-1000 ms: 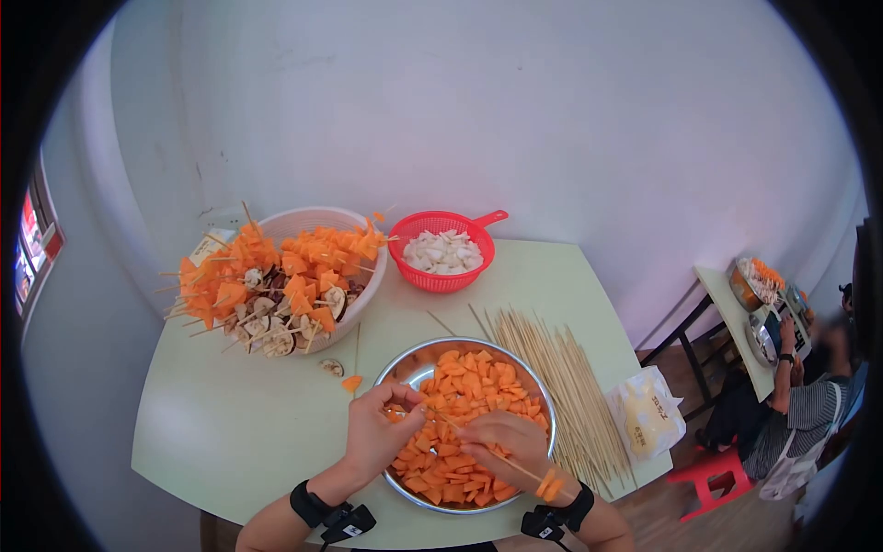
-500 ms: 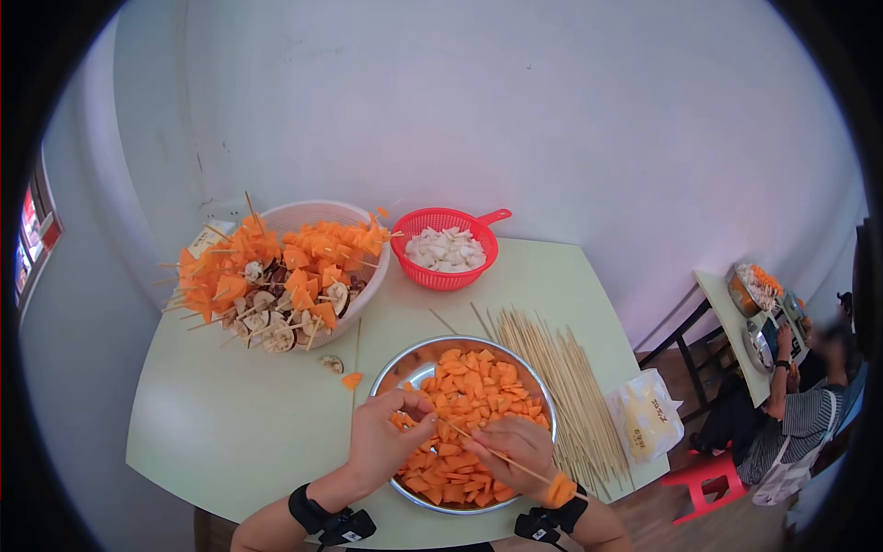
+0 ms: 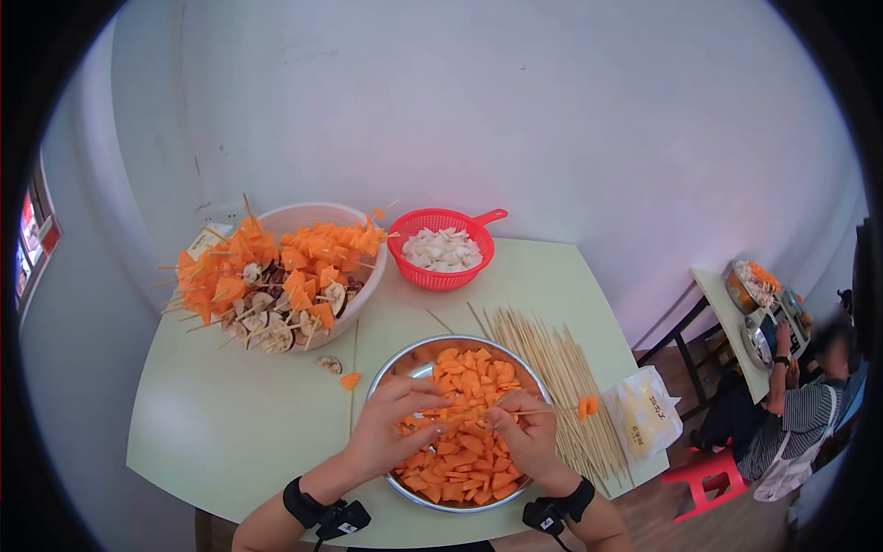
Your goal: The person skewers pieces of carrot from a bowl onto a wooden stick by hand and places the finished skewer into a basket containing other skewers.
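A steel bowl [image 3: 405,494] full of orange carrot pieces [image 3: 467,446] stands at the table's front. Over its left side my left hand [image 3: 395,423] has its fingers apart, holding nothing that I can see. My right hand [image 3: 526,440], above the bowl's right side, pinches a thin wooden skewer [image 3: 543,412]. Near the skewer's right end sit carrot pieces [image 3: 588,406]. Just right of the bowl lies a pile of bare skewers [image 3: 575,396].
A white basket [image 3: 370,293] holds carrot and eggplant skewers. Beside it is a red strainer [image 3: 432,280] of white pieces. A plastic packet [image 3: 647,414] lies at the right edge. Farther right, a person in a striped top [image 3: 805,411] sits at another table [image 3: 724,308].
My left hand has opened and moved off the skewer tip. My right hand has risen slightly, and the skewer has swung to nearly level, its carrot pieces now farther up and right.
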`<state>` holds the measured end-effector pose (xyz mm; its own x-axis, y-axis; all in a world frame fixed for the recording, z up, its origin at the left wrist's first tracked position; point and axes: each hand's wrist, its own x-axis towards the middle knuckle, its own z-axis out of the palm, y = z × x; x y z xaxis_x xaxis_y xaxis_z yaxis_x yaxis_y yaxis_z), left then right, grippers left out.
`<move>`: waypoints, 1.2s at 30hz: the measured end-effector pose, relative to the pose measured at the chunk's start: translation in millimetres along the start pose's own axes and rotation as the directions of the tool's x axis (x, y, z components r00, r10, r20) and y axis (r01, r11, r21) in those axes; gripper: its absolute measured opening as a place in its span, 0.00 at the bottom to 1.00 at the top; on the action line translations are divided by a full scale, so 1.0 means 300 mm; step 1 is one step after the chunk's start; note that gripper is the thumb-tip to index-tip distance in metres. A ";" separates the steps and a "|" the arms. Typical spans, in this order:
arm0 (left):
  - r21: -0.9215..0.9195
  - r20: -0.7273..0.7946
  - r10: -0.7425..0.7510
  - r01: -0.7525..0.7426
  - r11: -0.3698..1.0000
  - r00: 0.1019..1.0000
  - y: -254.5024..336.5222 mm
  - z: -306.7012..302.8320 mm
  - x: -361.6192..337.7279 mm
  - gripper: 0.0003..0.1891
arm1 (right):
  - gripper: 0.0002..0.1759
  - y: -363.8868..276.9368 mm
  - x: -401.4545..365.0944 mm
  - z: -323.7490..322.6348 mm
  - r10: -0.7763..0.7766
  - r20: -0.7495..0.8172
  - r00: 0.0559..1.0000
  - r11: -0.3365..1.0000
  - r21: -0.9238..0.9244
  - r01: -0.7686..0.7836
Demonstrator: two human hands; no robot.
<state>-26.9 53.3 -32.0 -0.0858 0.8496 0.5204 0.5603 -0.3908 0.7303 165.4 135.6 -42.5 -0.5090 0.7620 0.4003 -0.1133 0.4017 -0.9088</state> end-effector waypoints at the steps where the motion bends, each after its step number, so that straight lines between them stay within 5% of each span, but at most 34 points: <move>1: -0.008 0.061 0.025 -0.025 1.000 0.998 0.000 -0.005 -0.001 0.15 | 0.08 0.001 0.001 -0.003 0.026 0.035 0.999 1.000 -0.003 -0.026; 5: 0.013 0.157 -0.145 0.145 0.989 0.977 0.005 -0.022 -0.005 0.12 | 0.07 0.012 0.008 -0.017 0.194 0.100 0.976 0.975 0.088 -0.203; 7: -0.119 0.071 -0.280 0.286 0.951 0.958 -0.016 -0.021 -0.008 0.12 | 0.17 0.010 0.035 -0.023 0.282 0.175 0.943 0.894 0.311 -0.324; 14: -0.309 0.019 -0.461 0.444 0.841 0.887 -0.083 -0.080 0.006 0.10 | 0.23 0.021 0.071 -0.101 0.360 0.112 0.926 0.764 0.535 -0.361; 20: -0.135 -0.022 -0.340 0.334 0.933 0.940 -0.051 -0.122 0.024 0.10 | 0.20 0.039 0.097 -0.141 0.434 -0.007 0.901 0.806 0.450 -0.384; 24: -0.134 0.041 -0.421 0.422 0.896 0.906 0.001 -0.156 0.038 0.09 | 0.17 0.072 0.104 -0.173 0.444 -0.041 0.895 0.840 0.367 -0.400; 33: 0.056 0.013 -0.210 0.209 0.976 0.978 -0.010 -0.136 0.016 0.08 | 0.11 0.060 0.103 -0.169 0.433 -0.044 0.900 0.843 0.372 -0.387; 36: 0.230 0.093 -0.006 -0.016 0.973 0.996 0.000 -0.129 0.016 0.09 | 0.11 0.052 0.082 -0.129 0.453 0.046 0.890 0.838 0.318 -0.443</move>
<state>-59.3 43.7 -12.3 -0.0118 0.8812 0.4726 0.7358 -0.3124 0.6008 184.0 180.3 -42.2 -0.5436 0.8371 -0.0608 -0.1408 -0.1624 -0.9766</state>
